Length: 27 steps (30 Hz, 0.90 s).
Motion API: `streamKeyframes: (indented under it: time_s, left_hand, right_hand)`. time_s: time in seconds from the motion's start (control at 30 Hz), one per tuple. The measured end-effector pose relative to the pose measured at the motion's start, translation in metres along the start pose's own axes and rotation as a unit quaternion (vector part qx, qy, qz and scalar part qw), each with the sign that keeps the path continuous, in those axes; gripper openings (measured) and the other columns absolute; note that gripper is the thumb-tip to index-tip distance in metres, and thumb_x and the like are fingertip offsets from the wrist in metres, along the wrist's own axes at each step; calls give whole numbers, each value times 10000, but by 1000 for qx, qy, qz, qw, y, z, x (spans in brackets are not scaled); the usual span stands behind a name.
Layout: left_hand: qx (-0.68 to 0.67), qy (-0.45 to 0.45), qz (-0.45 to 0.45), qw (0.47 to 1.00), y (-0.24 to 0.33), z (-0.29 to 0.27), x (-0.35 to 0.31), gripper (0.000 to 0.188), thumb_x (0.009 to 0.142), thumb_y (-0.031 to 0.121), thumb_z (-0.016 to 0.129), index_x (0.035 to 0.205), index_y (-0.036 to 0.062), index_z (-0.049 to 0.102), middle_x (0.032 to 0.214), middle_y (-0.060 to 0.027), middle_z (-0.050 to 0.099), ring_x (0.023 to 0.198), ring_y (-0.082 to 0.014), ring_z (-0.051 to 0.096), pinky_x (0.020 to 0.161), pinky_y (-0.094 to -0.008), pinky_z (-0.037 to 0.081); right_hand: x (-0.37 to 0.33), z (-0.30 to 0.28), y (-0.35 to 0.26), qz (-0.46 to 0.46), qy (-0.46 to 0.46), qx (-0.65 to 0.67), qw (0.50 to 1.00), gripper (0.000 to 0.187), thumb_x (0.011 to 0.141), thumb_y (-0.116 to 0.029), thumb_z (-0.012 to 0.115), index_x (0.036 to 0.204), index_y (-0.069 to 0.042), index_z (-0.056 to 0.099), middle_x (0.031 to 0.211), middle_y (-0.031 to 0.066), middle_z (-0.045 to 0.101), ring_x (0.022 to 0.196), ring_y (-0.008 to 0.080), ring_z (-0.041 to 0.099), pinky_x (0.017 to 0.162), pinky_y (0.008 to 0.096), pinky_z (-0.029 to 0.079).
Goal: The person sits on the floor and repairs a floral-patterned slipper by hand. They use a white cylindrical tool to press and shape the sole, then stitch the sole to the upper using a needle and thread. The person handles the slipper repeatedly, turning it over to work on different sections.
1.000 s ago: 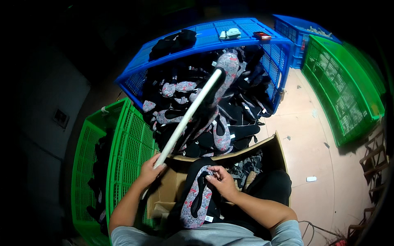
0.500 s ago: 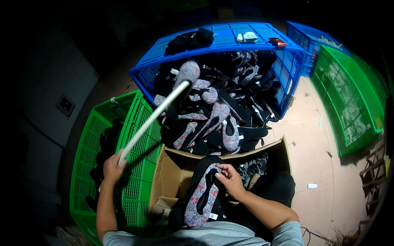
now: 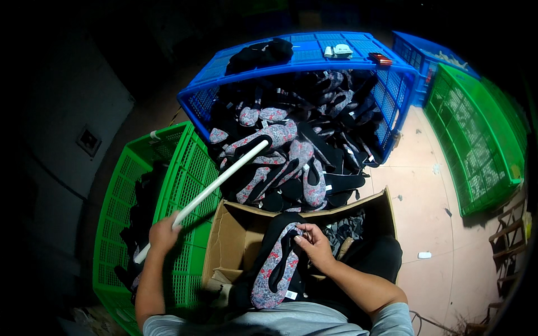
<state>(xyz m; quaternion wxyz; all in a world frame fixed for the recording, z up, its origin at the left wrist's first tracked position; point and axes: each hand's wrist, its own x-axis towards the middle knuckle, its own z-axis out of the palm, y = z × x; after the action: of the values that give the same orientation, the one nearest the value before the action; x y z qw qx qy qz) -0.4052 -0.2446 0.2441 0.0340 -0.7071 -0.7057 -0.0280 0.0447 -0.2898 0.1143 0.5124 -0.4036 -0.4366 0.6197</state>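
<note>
My left hand point(image 3: 163, 233) is closed around a white stick point(image 3: 216, 183). The stick slants up and right, and its far tip meets the dark opening of a floral slipper sock point(image 3: 274, 132) on the pile. Whether the tip is inside that sock I cannot tell. Over my lap, my right hand point(image 3: 315, 246) pinches the upper edge of another floral slipper sock point(image 3: 266, 283), grey-pink with a dark opening and a small white label. Black fabric lies behind this one.
A blue crate point(image 3: 400, 101) tipped on its side holds the heap of socks. An open cardboard box point(image 3: 230, 235) stands before me, with a green crate point(image 3: 185, 246) at left. Another green crate point(image 3: 465, 134) stands at right. Black cloth point(image 3: 260, 55) lies on the blue crate.
The far end of the stick has swung down, and the floral sock raised on it now lies on the heap. My left hand has shifted slightly lower and right. My right hand stays put.
</note>
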Motion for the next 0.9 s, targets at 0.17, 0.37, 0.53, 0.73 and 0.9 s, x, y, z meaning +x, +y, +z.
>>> streamKeyframes:
  time_s: [0.17,0.37,0.53,0.73,0.9]
  left_hand:
    - [-64,-16,-65,996,25,-24,-1,514,793,194,761,1290,171,628,1019,-164,697,907,-336,670,797,-415,516]
    - [-81,-49,-110,989,29,-45,-27,373,776,225,752,1136,149,698,950,-165,703,887,-337,674,786,-418,515]
    - [-77,-115,-85,987,4,-49,-60,364,703,299,821,1011,132,723,795,-118,695,733,-301,670,680,-413,505]
    - [-18,-155,58,986,2,-40,-53,312,697,322,813,969,186,744,804,-80,706,739,-299,672,670,-421,512]
    - [-35,-138,153,978,5,0,-15,262,763,389,726,955,210,732,821,-81,695,784,-319,660,690,-443,508]
  right_hand:
    - [1,0,4,-3,5,11,1000,325,943,-64,628,1245,-19,515,1027,10,590,901,63,554,806,213,454]
    - [-2,7,-8,4,23,78,997,340,915,-95,682,1215,-16,542,968,-14,591,855,49,523,786,205,443]
    - [-1,4,1,-5,25,59,998,343,912,-98,686,1214,-17,546,972,-12,593,865,50,530,795,206,446]
    - [-3,6,-8,2,12,66,998,352,910,-101,690,1220,-21,546,967,-22,589,863,43,523,773,208,441]
    - [-1,4,-2,-14,-4,45,999,335,950,-69,618,1262,-18,510,971,-9,593,835,39,534,738,201,447]
